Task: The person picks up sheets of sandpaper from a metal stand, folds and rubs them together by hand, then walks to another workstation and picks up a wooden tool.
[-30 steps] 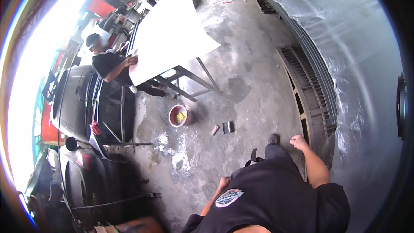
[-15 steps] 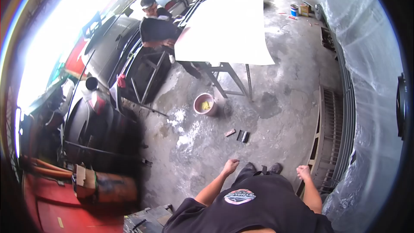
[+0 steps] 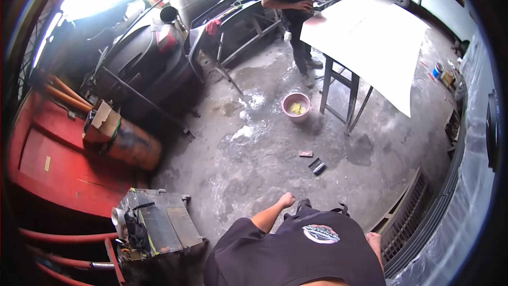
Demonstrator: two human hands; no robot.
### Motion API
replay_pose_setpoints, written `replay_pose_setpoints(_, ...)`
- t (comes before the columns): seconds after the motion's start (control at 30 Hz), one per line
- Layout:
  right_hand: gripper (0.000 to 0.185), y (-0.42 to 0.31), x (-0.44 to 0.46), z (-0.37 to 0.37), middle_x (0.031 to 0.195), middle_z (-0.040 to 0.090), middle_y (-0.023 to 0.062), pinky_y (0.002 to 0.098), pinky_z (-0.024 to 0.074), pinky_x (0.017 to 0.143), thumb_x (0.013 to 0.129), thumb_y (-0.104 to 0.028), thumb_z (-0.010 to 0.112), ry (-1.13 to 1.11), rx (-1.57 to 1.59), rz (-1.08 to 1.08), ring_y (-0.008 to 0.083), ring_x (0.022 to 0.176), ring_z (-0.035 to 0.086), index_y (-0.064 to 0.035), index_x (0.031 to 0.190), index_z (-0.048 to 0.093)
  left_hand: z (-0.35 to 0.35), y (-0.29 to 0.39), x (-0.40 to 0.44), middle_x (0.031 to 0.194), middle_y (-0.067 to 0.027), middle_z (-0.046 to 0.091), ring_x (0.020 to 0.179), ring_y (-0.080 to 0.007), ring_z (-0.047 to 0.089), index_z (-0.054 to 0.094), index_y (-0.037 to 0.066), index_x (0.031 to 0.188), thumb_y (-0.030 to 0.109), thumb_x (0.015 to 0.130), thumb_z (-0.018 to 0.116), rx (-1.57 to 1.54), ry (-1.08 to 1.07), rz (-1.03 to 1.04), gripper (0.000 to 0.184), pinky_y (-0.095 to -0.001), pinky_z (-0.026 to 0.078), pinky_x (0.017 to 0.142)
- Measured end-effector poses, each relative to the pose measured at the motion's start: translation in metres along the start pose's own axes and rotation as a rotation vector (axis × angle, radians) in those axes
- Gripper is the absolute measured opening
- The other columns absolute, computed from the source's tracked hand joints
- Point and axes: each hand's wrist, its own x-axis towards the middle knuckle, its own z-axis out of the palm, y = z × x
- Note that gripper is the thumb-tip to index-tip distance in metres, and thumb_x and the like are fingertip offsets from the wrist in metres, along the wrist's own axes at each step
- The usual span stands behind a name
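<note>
My left hand [image 3: 287, 200] hangs in front of my dark shirt over the concrete floor, its fingers curled; whether anything is inside is too small to tell. My right hand [image 3: 373, 239] is low at my right side, partly curled, near a slatted metal grille [image 3: 410, 214]. Beyond my left hand, a small pinkish block [image 3: 305, 153] and a black and silver object [image 3: 317, 167] lie on the floor. Farther off is a pink basin [image 3: 296, 107] with a yellow cloth [image 3: 297, 108] in it. A large white panel [image 3: 370, 42] rests on a metal stand [image 3: 338, 87].
A co-worker [image 3: 290, 5] stands at the panel's left edge. Dark car parts [image 3: 143, 55] lie at the upper left. A red panel [image 3: 63, 164], a rusty cylinder [image 3: 135, 145] and a tool cart [image 3: 166, 222] are on the left. Plastic sheeting [image 3: 465, 190] hangs at the right.
The view has swung left, bringing the tool cart into full view and shifting the white panel rightward. The co-worker now stands more upright. My right hand sits lower beside my body.
</note>
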Motion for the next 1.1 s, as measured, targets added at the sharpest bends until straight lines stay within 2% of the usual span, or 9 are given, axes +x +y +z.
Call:
replay_pose_setpoints(0.03, 0.032, -0.009, 0.009, 0.002, 0.074, 0.063, 0.0035, 0.0297, 0.0469, 0.045, 0.094, -0.016, 0.066, 0.012, 0.034, 0.035, 0.0133, 0.053, 0.058, 0.0016, 0.12, 0.064, -0.004, 0.001, 0.002, 0.105, -0.0264, 0.072, 0.102, -0.0427, 0.07, 0.078, 0.006, 0.103, 0.021, 0.081, 0.059, 0.017, -0.002, 0.024, 0.033, -0.0471, 0.055, 0.091)
replay_pose_setpoints(0.17, 0.044, -0.068, 0.031, 0.025, 0.083, 0.068, 0.0054, 0.0278, 0.0491, 0.049, 0.093, -0.017, 0.067, -0.021, 0.012, -0.012, 0.0129, 0.062, 0.063, 0.0032, 0.132, 0.061, -0.008, -0.007, 0.01, 0.106, -0.0259, 0.072, 0.104, -0.0423, 0.069, 0.078, 0.007, 0.105, 0.022, 0.081, 0.059, -0.06, 0.09, 0.069, 0.034, -0.0471, 0.054, 0.093)
replay_pose_setpoints(0.27, 0.048, -0.119, 0.019, 0.058, 0.087, 0.07, 0.0068, 0.0269, 0.05, 0.051, 0.093, -0.017, 0.068, -0.02, -0.06, -0.109, 0.013, 0.065, 0.064, 0.0028, 0.136, 0.06, -0.016, -0.008, 0.003, 0.105, -0.0266, 0.071, 0.104, -0.0424, 0.069, 0.077, 0.006, 0.105, 0.022, 0.082, 0.058, -0.08, 0.079, 0.048, 0.034, -0.0474, 0.054, 0.093)
replay_pose_setpoints(0.4, 0.048, -0.146, 0.01, 0.093, 0.089, 0.071, 0.0089, 0.027, 0.0502, 0.052, 0.092, -0.018, 0.069, -0.075, -0.134, -0.141, 0.0131, 0.065, 0.064, 0.0049, 0.134, 0.061, -0.025, -0.029, 0.002, 0.104, -0.0271, 0.071, 0.102, -0.0422, 0.07, 0.077, 0.004, 0.103, 0.022, 0.082, 0.059, -0.059, 0.048, 0.025, 0.033, -0.0475, 0.055, 0.09)
replay_pose_setpoints(0.5, 0.048, -0.136, 0.011, 0.102, 0.086, 0.071, 0.0088, 0.0272, 0.0488, 0.049, 0.092, -0.016, 0.069, -0.095, -0.18, -0.187, 0.0132, 0.063, 0.064, 0.0064, 0.133, 0.06, -0.043, -0.038, -0.006, 0.102, -0.0281, 0.07, 0.099, -0.044, 0.07, 0.075, 0.002, 0.097, 0.02, 0.081, 0.057, -0.106, -0.009, -0.092, 0.031, -0.0481, 0.056, 0.086)
replay_pose_setpoints(0.6, 0.047, -0.129, 0.001, 0.101, 0.082, 0.07, 0.0083, 0.0278, 0.0472, 0.046, 0.09, -0.013, 0.07, -0.084, -0.202, -0.188, 0.0139, 0.059, 0.063, 0.0072, 0.132, 0.061, -0.047, -0.057, 0.002, 0.103, -0.0279, 0.071, 0.099, -0.0441, 0.07, 0.076, 0.002, 0.097, 0.02, 0.08, 0.057, -0.074, 0.033, -0.101, 0.031, -0.048, 0.056, 0.086)
replay_pose_setpoints(0.8, 0.045, -0.125, -0.015, 0.097, 0.077, 0.068, 0.0086, 0.0295, 0.0459, 0.044, 0.089, -0.012, 0.07, -0.009, -0.199, -0.026, 0.0153, 0.057, 0.062, 0.0079, 0.128, 0.062, -0.065, -0.058, 0.02, 0.106, -0.0288, 0.07, 0.105, -0.0442, 0.068, 0.076, 0.003, 0.1, 0.02, 0.081, 0.057, -0.17, 0.002, -0.169, 0.032, -0.0478, 0.055, 0.09)
replay_pose_setpoints(0.97, 0.044, -0.123, 0.001, 0.091, 0.08, 0.068, 0.008, 0.0285, 0.0463, 0.046, 0.09, -0.011, 0.069, -0.022, -0.087, -0.047, 0.0145, 0.057, 0.061, 0.0066, 0.129, 0.061, -0.061, -0.049, 0.048, 0.106, -0.029, 0.07, 0.106, -0.0443, 0.068, 0.075, 0.001, 0.099, 0.019, 0.082, 0.056, -0.05, 0.004, -0.1, 0.032, -0.0484, 0.054, 0.092)
replay_pose_setpoints(1.1, 0.045, -0.134, 0.02, 0.076, 0.082, 0.068, 0.0063, 0.0271, 0.0459, 0.048, 0.091, -0.012, 0.069, -0.015, -0.001, 0.016, 0.0118, 0.06, 0.061, 0.0053, 0.132, 0.061, -0.057, -0.017, 0.06, 0.106, -0.029, 0.07, 0.106, -0.0438, 0.068, 0.075, 0.001, 0.099, 0.019, 0.082, 0.056, 0.0, -0.007, -0.072, 0.032, -0.0479, 0.054, 0.093)
